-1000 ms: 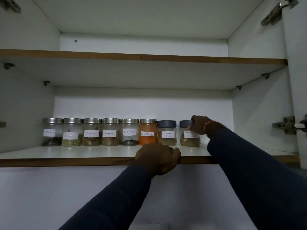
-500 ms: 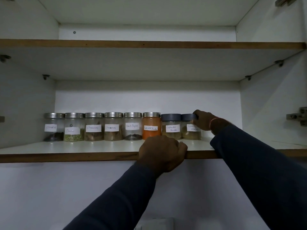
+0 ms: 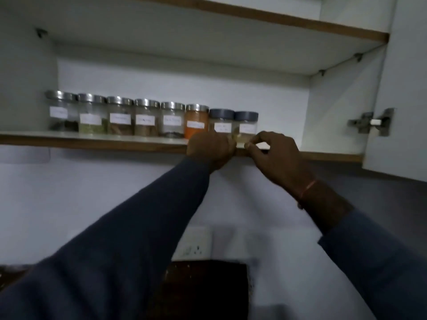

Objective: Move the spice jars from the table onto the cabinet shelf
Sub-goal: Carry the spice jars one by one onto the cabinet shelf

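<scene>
Eight labelled glass spice jars [image 3: 147, 117] are standing in a row on the white wood-edged cabinet shelf [image 3: 92, 143]. The left hand [image 3: 210, 147] is gripping the shelf's front edge with curled fingers. The right hand [image 3: 275, 155] is hovering just beside it, fingers loosely bent, grasping nothing.

dim, bluish indoor light; whole frame motion-blurred, jar labels [image 3: 119, 118] unreadable, edges slightly bowed.
</scene>
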A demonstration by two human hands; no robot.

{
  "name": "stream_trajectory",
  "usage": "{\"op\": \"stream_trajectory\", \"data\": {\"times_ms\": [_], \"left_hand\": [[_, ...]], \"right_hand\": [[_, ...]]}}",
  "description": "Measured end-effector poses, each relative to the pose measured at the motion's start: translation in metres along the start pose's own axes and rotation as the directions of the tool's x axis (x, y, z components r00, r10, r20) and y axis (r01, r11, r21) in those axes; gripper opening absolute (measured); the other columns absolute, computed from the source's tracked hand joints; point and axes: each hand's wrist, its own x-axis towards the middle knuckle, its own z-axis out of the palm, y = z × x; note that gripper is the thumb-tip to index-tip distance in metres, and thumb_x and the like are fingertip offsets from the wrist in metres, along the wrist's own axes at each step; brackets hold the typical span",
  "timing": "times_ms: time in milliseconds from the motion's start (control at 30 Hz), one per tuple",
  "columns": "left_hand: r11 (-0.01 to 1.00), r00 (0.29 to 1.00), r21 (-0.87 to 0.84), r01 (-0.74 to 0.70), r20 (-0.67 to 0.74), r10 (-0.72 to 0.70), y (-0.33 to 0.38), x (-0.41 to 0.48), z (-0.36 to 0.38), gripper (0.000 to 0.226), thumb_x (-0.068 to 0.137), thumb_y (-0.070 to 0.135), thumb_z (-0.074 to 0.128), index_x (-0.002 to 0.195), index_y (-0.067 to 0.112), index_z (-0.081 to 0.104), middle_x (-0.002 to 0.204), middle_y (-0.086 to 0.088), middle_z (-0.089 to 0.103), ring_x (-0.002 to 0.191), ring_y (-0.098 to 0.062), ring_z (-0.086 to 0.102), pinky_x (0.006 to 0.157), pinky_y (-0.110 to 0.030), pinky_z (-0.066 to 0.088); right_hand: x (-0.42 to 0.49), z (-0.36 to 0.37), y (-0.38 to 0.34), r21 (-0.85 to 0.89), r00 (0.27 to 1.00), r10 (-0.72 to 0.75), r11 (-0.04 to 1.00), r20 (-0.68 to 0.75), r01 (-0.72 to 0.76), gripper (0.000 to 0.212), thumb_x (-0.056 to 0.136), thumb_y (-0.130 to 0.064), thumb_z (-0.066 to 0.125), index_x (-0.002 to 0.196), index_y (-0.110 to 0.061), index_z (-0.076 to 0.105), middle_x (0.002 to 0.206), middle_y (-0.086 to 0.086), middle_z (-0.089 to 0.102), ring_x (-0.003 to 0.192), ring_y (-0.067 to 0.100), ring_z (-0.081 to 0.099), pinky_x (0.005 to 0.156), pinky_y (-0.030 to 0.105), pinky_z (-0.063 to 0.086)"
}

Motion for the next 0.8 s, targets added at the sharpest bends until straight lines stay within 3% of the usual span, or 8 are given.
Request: {"op": "stream_trajectory", "data": {"times_ms": [133, 200, 267, 333, 433, 500, 600, 800], "left_hand": [[0.937, 0.887, -0.252, -0.242, -0.448, 0.109, -0.002, -0.048, 0.004, 0.034, 0.095, 0.027, 0.041, 0.072, 0.015, 0.062, 0.066, -0.001, 0.058, 0.066, -0.024, 0.060, 0.063, -0.028, 0.041], [0.859, 0.880, -0.417, -0.297, -0.468, 0.078, 0.012, -0.120, 0.032, 0.030, 0.095, 0.026, 0.042, 0.086, 0.016, 0.069, 0.081, 0.000, 0.069, 0.078, -0.020, 0.062, 0.081, -0.029, 0.045], [0.804, 0.948, -0.558, -0.205, -0.318, 0.021, 0.025, -0.182, 0.068, 0.035, 0.095, 0.031, 0.041, 0.102, 0.016, 0.072, 0.096, -0.002, 0.074, 0.090, -0.021, 0.067, 0.085, -0.031, 0.050], [0.785, 0.999, -0.619, 0.016, 0.035, 0.007, 0.041, -0.257, 0.110, 0.045, 0.094, 0.039, 0.035, 0.100, 0.014, 0.072, 0.096, -0.009, 0.075, 0.090, -0.026, 0.069, 0.080, -0.037, 0.053], [0.725, 0.834, -0.587, 0.360, 0.551, 0.031, 0.056, -0.364, 0.158, 0.043, 0.099, 0.039, 0.037, 0.093, 0.011, 0.069, 0.091, -0.013, 0.072, 0.087, -0.028, 0.067, 0.080, -0.039, 0.052], [0.742, 0.737, -0.518, 0.427, 0.674, 0.046, 0.060, -0.416, 0.177, 0.036, 0.099, 0.034, 0.042, 0.091, 0.012, 0.069, 0.091, -0.010, 0.072, 0.088, -0.025, 0.067, 0.081, -0.035, 0.050], [0.751, 0.644, -0.467, 0.466, 0.761, 0.074, 0.061, -0.455, 0.189, 0.033, 0.097, 0.032, 0.043, 0.085, 0.014, 0.067, 0.087, -0.008, 0.071, 0.084, -0.025, 0.066, 0.079, -0.038, 0.051], [0.730, 0.575, -0.428, 0.534, 0.816, 0.059, 0.056, -0.451, 0.183, 0.027, 0.098, 0.027, 0.045, 0.102, 0.011, 0.067, 0.100, -0.008, 0.069, 0.091, -0.021, 0.065, 0.085, -0.037, 0.052]], "right_hand": [[-0.123, -0.018, 0.005, 0.085, 0.981, 0.097, 0.990, 0.165, -0.112, 0.012, 0.089, -0.027, 0.065, 0.089, -0.018, 0.073, 0.090, -0.009, 0.071, 0.086, 0.000, 0.060, 0.079, 0.010, 0.039], [-0.197, -0.013, 0.018, 0.138, 0.921, 0.259, 0.941, 0.292, -0.309, 0.008, 0.089, -0.025, 0.066, 0.088, -0.021, 0.072, 0.089, -0.014, 0.071, 0.085, -0.008, 0.061, 0.078, 0.000, 0.037], [-0.270, 0.001, 0.035, 0.135, 0.820, 0.418, 0.855, 0.390, -0.500, 0.007, 0.089, -0.026, 0.066, 0.086, -0.025, 0.072, 0.089, -0.013, 0.072, 0.083, -0.011, 0.061, 0.076, 0.004, 0.042], [-0.346, 0.016, 0.043, 0.009, 0.715, 0.520, 0.806, 0.467, -0.592, 0.011, 0.089, -0.038, 0.061, 0.087, -0.032, 0.070, 0.089, -0.018, 0.070, 0.079, -0.008, 0.063, 0.081, 0.020, 0.051], [-0.438, 0.031, 0.044, -0.085, 0.443, 0.682, 0.593, 0.583, -0.801, 0.023, 0.090, -0.029, 0.065, 0.112, -0.021, 0.068, 0.103, -0.015, 0.059, 0.096, 0.003, 0.056, 0.100, 0.025, 0.045], [-0.483, 0.041, 0.048, -0.130, 0.291, 0.723, 0.465, 0.626, -0.876, 0.042, 0.080, -0.040, 0.071, 0.119, -0.028, 0.062, 0.113, -0.010, 0.065, 0.107, 0.010, 0.060, 0.103, 0.033, 0.045], [-0.508, 0.047, 0.064, -0.185, 0.230, 0.746, 0.428, 0.625, -0.885, 0.063, 0.066, -0.049, 0.073, 0.125, -0.036, 0.053, 0.127, -0.003, 0.062, 0.118, 0.020, 0.059, 0.105, 0.042, 0.045], [-0.471, 0.072, 0.100, -0.207, 0.346, 0.746, 0.537, 0.569, -0.818, 0.099, 0.074, -0.026, 0.081, 0.152, -0.022, 0.019, 0.156, 0.010, 0.025, 0.144, 0.029, 0.025, 0.116, 0.045, 0.029]]}}
